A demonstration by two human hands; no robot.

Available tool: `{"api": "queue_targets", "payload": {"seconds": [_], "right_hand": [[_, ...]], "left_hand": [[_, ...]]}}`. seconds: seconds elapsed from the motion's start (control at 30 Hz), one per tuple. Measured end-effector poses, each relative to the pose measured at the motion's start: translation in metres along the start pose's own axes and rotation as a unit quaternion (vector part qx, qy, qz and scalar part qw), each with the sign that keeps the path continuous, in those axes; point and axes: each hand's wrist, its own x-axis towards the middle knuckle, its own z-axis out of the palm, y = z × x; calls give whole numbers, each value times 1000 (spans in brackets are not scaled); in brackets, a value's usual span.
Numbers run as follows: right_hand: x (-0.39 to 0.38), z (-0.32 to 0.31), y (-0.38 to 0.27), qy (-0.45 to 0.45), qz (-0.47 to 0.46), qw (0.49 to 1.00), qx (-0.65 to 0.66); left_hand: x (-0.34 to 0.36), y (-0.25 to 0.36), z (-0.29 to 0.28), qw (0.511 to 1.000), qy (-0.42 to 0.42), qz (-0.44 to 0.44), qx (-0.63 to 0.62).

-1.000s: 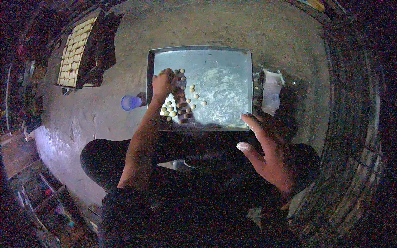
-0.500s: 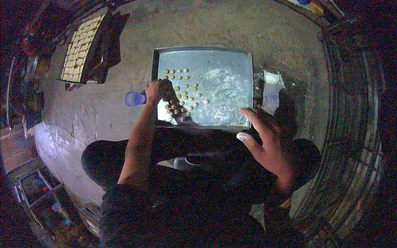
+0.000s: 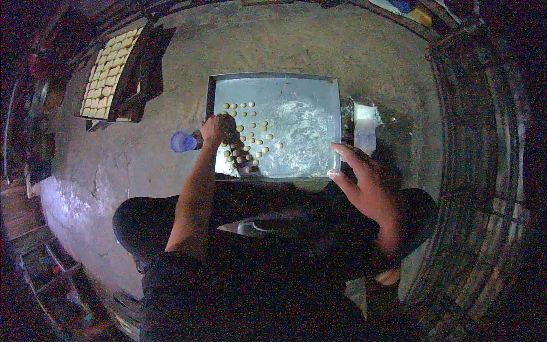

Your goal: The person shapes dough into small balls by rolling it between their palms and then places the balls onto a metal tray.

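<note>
A shallow metal tray point(image 3: 273, 85) lies in front of me, its right half dusted with white flour point(image 3: 299, 134). Several small round dough balls point(image 3: 252, 126) are spread over its left half, in short rows at the far end and looser nearer me. My left hand point(image 3: 215, 129) is closed over the tray's left side among the balls; whatever its fingers hold is hidden. At the near right corner, my right hand point(image 3: 363, 178) is held open, thumb and fingers apart, white flour on the fingertips. It appears to touch or hover by the tray's rim; I cannot tell which.
Left of the tray, a translucent blue-purple cup point(image 3: 182, 142) rests on the floor. A clear plastic bag with white powder point(image 3: 364, 126) lies to the right. Farther left stands a box-like tray of pale blocks in rows point(image 3: 108, 74). Slatted wood point(image 3: 478, 171) lines the right side.
The whole view has shifted slightly. My right hand's thumb and fingers have come nearer the tray's right edge. My left hand stays closed at nearly the same spot among the balls.
</note>
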Motion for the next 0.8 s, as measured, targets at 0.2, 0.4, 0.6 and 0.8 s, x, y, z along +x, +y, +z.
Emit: {"api": "queue_targets", "payload": {"seconds": [0.2, 0.4, 0.6, 0.8], "right_hand": [[4, -2, -8, -38, 34, 999, -13], [2, -3, -10, -28, 27, 999, -10], [0, 1, -6, 5, -9, 1000, 3], [-2, -8, -6, -11, 6, 1000, 2]], "left_hand": [[-3, 23, -44, 995, -77, -35, -51], [-4, 53, -102, 991, -56, -63, -103], [-5, 61, -75, 982, -174, -12, -76], [-11, 114, -99, 981, -192, 21, -23]]}}
